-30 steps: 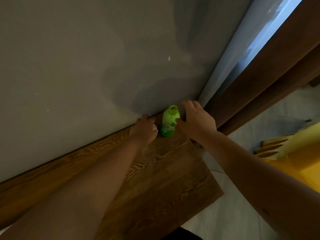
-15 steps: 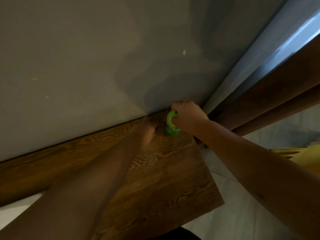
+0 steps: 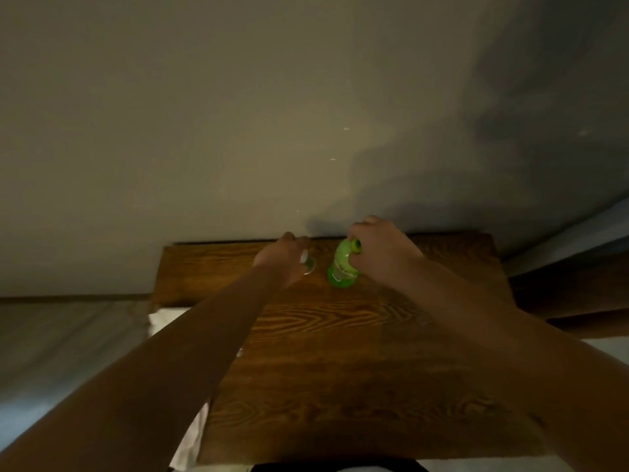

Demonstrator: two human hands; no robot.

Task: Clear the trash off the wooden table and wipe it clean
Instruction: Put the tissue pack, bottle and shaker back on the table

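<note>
- Right hand [image 3: 381,250]: fingers wrapped round the green bottle [image 3: 342,267], standing at frame centre on the table [image 3: 340,369].
- Left hand [image 3: 282,258]: closed on a small clear object [image 3: 308,264].
- Clearing under way; wiping judged not begun.

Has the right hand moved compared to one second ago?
Yes. The right hand, open beside the green bottle earlier, now grips it near the wall.
</note>
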